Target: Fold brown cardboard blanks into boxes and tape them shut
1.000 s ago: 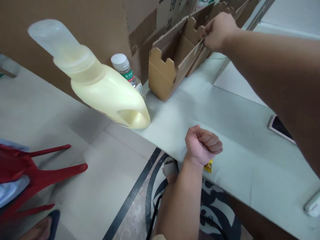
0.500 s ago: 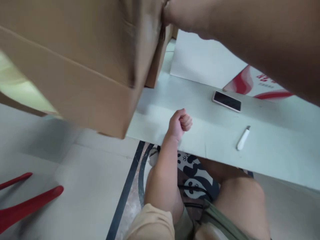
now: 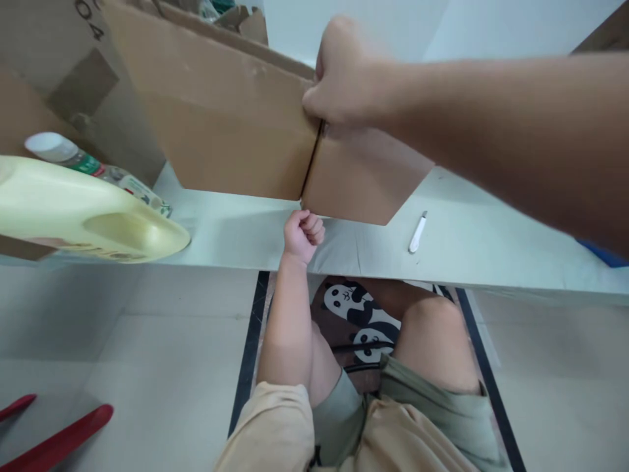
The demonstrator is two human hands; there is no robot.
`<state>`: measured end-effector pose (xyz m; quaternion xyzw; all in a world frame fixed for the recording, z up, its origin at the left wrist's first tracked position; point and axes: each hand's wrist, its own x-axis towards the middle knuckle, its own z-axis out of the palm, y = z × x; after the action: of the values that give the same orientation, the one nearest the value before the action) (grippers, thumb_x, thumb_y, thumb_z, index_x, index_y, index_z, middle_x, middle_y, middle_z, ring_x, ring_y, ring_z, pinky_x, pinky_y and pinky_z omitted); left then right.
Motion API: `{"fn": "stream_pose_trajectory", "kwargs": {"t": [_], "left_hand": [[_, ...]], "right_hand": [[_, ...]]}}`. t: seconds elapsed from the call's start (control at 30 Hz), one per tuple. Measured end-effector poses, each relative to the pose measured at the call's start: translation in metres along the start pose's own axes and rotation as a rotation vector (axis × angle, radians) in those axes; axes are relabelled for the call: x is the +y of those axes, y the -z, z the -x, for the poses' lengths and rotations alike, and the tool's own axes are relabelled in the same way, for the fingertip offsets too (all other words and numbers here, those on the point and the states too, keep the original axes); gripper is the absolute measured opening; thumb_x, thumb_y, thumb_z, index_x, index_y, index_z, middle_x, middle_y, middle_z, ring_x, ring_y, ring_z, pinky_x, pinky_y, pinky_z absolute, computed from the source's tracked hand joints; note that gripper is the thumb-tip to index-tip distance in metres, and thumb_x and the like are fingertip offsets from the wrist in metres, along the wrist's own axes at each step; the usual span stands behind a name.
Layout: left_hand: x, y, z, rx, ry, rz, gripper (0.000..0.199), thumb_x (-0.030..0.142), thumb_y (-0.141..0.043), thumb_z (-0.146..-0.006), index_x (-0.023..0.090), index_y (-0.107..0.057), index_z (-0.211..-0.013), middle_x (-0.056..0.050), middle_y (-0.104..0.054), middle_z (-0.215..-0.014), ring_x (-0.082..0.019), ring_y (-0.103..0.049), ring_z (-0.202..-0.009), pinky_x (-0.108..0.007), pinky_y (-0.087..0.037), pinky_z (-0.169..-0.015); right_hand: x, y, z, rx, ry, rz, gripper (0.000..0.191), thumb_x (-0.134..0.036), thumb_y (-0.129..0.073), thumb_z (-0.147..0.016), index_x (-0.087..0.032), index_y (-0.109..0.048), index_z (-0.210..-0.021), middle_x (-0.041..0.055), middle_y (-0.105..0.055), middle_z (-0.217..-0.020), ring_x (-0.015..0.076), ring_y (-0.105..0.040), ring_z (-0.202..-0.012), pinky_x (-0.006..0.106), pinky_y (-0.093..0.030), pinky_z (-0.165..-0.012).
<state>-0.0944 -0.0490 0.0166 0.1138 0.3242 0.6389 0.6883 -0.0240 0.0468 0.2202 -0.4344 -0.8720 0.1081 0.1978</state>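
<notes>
My right hand (image 3: 341, 82) reaches in from the right and grips the upper edge of a brown cardboard box (image 3: 236, 124) near its corner. Two of the box's sides meet below the fingers, over the pale table. My left hand (image 3: 303, 235), closed in a fist, rests near the table's front edge just under that corner; nothing shows in it. To the right lies a small white-handled knife (image 3: 418, 233), untouched by either hand.
At the left, a large pale yellow jug (image 3: 93, 210) lies on its side beside a white-capped bottle (image 3: 54, 147). A bigger carton (image 3: 93, 85) stands behind them. Something blue (image 3: 604, 252) shows at the table's right. Red legs (image 3: 69, 436) stand on the floor at lower left.
The view has turned left and tilted. The cardboard box under my right hand now sits at the middle of the table, and the phone and the white-and-red box are out of sight.
</notes>
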Motion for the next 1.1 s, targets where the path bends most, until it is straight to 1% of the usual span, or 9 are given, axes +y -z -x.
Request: {"fn": "stream_pose_trajectory", "kwargs": {"t": [0.1,0.27,0.37,0.47,0.6,0.7,0.87,0.97,1.1], "left_hand": [[-0.001,0.000,-0.002,0.135,-0.114,0.000,0.048,0.027,-0.037,-0.093,0.021,-0.012,-0.052,0.008,-0.006,-0.051,-0.005,-0.008,-0.038,-0.021,-0.007,-0.037],[-0.001,0.005,-0.008,0.306,-0.387,0.007,0.047,0.029,-0.040,-0.093,0.020,-0.019,-0.052,0.007,-0.012,-0.052,-0.005,-0.012,-0.038,-0.022,-0.008,-0.039],[0.002,0.008,-0.010,0.345,-0.435,0.020,0.045,0.030,-0.040,-0.094,0.019,-0.024,-0.054,0.006,-0.018,-0.053,-0.005,-0.016,-0.039,-0.021,-0.011,-0.039],[0.004,0.010,-0.011,0.353,-0.433,0.036,0.044,0.030,-0.039,-0.096,0.019,-0.028,-0.055,0.006,-0.020,-0.054,-0.005,-0.018,-0.039,-0.021,-0.011,-0.039],[-0.001,0.006,-0.016,0.295,-0.436,0.011,0.044,0.030,-0.041,-0.097,0.019,-0.033,-0.055,0.005,-0.024,-0.053,-0.006,-0.020,-0.040,-0.022,-0.011,-0.041],[-0.014,0.001,-0.024,0.268,-0.514,-0.059,0.046,0.031,-0.046,-0.096,0.019,-0.034,-0.053,0.005,-0.026,-0.052,-0.007,-0.022,-0.042,-0.023,-0.015,-0.042],[-0.031,-0.002,-0.034,0.326,-0.822,-0.254,0.044,0.037,-0.053,-0.092,0.019,-0.038,-0.054,0.004,-0.032,-0.056,-0.008,-0.029,-0.049,-0.022,-0.023,-0.050],[-0.032,-0.005,-0.030,0.389,-0.957,-0.351,0.041,0.048,-0.054,-0.091,0.020,-0.048,-0.062,0.002,-0.037,-0.061,-0.010,-0.035,-0.055,-0.023,-0.031,-0.055],[-0.037,-0.019,-0.014,0.228,-0.954,-0.509,0.043,0.064,-0.058,-0.082,0.021,-0.065,-0.084,-0.005,-0.060,-0.084,-0.018,-0.056,-0.077,-0.031,-0.047,-0.077]], "right_hand": [[0.010,-0.024,0.012,-0.041,-0.033,0.236,0.010,-0.015,-0.058,-0.082,-0.006,-0.063,-0.084,0.0141,-0.070,-0.108,0.0341,-0.064,-0.122,0.052,-0.052,-0.101],[0.016,-0.064,0.043,-0.152,0.036,0.219,0.009,-0.019,-0.056,-0.086,-0.016,-0.065,-0.090,0.0123,-0.071,-0.108,0.0335,-0.067,-0.112,0.053,-0.053,-0.099],[0.028,-0.067,0.070,-0.103,0.145,0.180,0.035,-0.019,-0.058,-0.085,-0.023,-0.060,-0.120,0.0097,-0.067,-0.122,0.0332,-0.063,-0.120,0.059,-0.042,-0.107],[0.057,-0.052,0.101,-0.001,0.116,0.161,0.055,-0.026,-0.062,-0.082,-0.025,-0.049,-0.136,0.0129,-0.061,-0.138,0.0370,-0.055,-0.130,0.061,-0.035,-0.107],[0.112,-0.037,0.136,0.176,0.002,0.205,0.048,-0.032,-0.063,-0.082,-0.026,-0.053,-0.128,0.0177,-0.061,-0.137,0.0419,-0.050,-0.134,0.062,-0.032,-0.106],[0.140,-0.041,0.155,0.200,-0.012,0.202,0.046,-0.028,-0.061,-0.079,-0.028,-0.056,-0.124,0.0153,-0.067,-0.125,0.0404,-0.057,-0.125,0.062,-0.035,-0.101],[0.148,-0.051,0.180,0.278,0.078,0.063,0.010,-0.024,-0.055,-0.081,-0.026,-0.062,-0.088,0.0072,-0.070,-0.090,0.0282,-0.066,-0.096,0.052,-0.047,-0.092],[0.152,-0.052,0.203,0.427,0.184,-0.072,0.007,-0.022,-0.056,-0.081,-0.027,-0.059,-0.076,0.0039,-0.063,-0.073,0.0251,-0.066,-0.086,0.047,-0.052,-0.087],[0.175,-0.057,0.232,0.620,0.108,-0.203,0.009,-0.035,-0.057,-0.083,-0.028,-0.061,-0.079,0.0054,-0.058,-0.076,0.0276,-0.065,-0.089,0.052,-0.053,-0.090]]}}
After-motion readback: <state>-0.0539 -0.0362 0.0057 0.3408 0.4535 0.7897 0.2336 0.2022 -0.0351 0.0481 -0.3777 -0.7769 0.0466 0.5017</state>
